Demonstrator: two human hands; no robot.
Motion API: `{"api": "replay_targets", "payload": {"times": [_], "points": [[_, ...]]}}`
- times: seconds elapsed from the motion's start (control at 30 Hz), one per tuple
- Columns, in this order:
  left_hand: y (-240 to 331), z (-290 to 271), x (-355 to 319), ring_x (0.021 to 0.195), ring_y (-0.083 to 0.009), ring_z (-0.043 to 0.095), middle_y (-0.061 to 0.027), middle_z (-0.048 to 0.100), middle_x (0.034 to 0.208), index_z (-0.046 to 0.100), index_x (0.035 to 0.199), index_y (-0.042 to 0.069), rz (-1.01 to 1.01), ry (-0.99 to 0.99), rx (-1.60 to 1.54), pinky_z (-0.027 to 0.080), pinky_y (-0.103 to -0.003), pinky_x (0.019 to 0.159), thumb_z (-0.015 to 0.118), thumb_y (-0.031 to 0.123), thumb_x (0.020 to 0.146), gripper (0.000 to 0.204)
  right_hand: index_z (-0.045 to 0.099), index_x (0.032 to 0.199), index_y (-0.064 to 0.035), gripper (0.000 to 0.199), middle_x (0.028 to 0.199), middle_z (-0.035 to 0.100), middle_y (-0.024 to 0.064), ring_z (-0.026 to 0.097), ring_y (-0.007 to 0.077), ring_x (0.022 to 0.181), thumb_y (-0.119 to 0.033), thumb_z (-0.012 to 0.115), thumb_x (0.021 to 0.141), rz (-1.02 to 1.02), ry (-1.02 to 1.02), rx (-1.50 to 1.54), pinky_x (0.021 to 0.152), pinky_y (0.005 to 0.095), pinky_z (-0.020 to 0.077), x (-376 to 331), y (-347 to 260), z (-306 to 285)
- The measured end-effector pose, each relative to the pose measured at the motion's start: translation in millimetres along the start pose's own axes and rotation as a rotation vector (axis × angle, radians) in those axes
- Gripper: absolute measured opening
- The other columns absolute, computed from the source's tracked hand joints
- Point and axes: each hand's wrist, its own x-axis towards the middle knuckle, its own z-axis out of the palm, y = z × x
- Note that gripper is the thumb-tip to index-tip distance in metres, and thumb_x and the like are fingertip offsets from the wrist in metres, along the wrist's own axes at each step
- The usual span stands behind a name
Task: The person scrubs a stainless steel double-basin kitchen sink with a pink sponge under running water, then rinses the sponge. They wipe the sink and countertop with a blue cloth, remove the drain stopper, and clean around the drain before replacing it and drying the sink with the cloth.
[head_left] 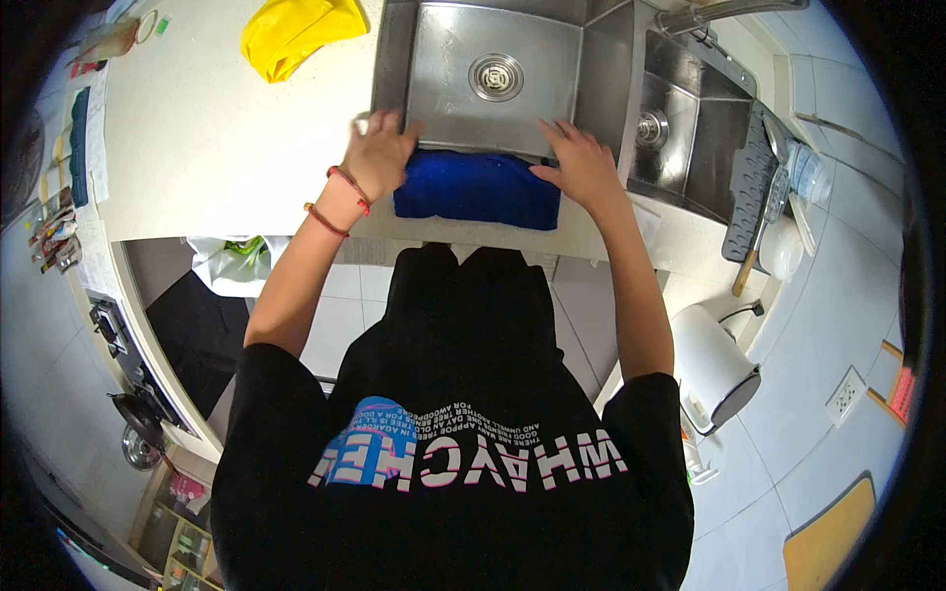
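Observation:
A dark blue cloth (477,189), folded into a long strip, lies along the front edge of the steel sink (493,128). At the cloth's left end is my left hand (380,156), its fingers spread and a little blurred, with red cords round the wrist. My right hand (583,167) is at the other end, fingers stretched over the sink's front rim and thumb at the cloth's upper right corner. Neither hand grips anything. A round drain (496,77) shows in the basin's bottom.
On the counter (197,128) to the left lies a yellow cloth (301,34). A smaller sink (680,128) with a faucet (724,12) is at right, beside a grey drain mat (751,187) holding a long-handled utensil (764,231). A white kettle-like appliance (711,364) stands nearer on the right.

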Motion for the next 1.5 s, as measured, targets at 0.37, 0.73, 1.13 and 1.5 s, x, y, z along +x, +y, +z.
{"api": "replay_targets", "payload": {"times": [0.37, 0.73, 1.13, 1.5], "points": [[38.7, 34.4, -62.9, 0.103, -0.0265, 0.055, -0.0088, 0.057, 0.107, 0.06, 0.1, 0.003, 0.331, 0.228, -0.299, 0.049, -0.035, 0.086, 0.066, 0.008, 0.079, 0.022, 0.062, 0.095, -0.0056, 0.017, 0.107, 0.061, 0.0092, 0.057, 0.027, 0.105, -0.017, 0.065, 0.082, -0.681, 0.254, -0.159, 0.094, 0.0413, 0.0439, -69.1, 9.0, 48.5], [52.7, 26.5, -92.8, 0.089, -0.0297, 0.062, -0.0119, 0.06, 0.095, 0.06, 0.099, 0.002, 0.36, -0.023, -0.503, 0.051, -0.038, 0.078, 0.054, -0.001, 0.083, 0.018, 0.058, 0.101, -0.0065, 0.011, 0.095, 0.066, 0.0169, 0.063, 0.0377, 0.085, -0.013, 0.054, 0.092, -0.307, -0.206, 0.396, 0.076, 0.0437, 0.0516, -101.8, -4.1, 18.3], [66.9, 14.4, -38.0, 0.132, -0.032, 0.038, -0.0135, 0.043, 0.139, 0.04, 0.142, 0.01, 0.169, 0.135, -0.183, 0.031, -0.048, 0.109, 0.08, 0.034, 0.067, 0.088, 0.052, 0.131, -0.0074, 0.061, 0.133, 0.051, 0.0093, 0.046, 0.0296, 0.123, -0.028, 0.072, 0.078, -0.271, 0.136, -0.086, 0.095, 0.054, 0.0419, -59.8, -24.7, 27.2], [72.3, 13.3, 12.1, 0.082, -0.0129, 0.06, -0.0048, 0.062, 0.086, 0.058, 0.1, 0.001, -0.044, 0.106, -1.317, 0.049, -0.028, 0.074, 0.067, -0.002, 0.071, 0.031, 0.05, 0.116, -0.0028, 0.047, 0.102, 0.062, 0.0126, 0.061, 0.0179, 0.091, -0.027, 0.072, 0.083, -0.085, -0.165, 0.985, 0.08, 0.0314, 0.0479, -16.4, -29.7, -18.1]]}}
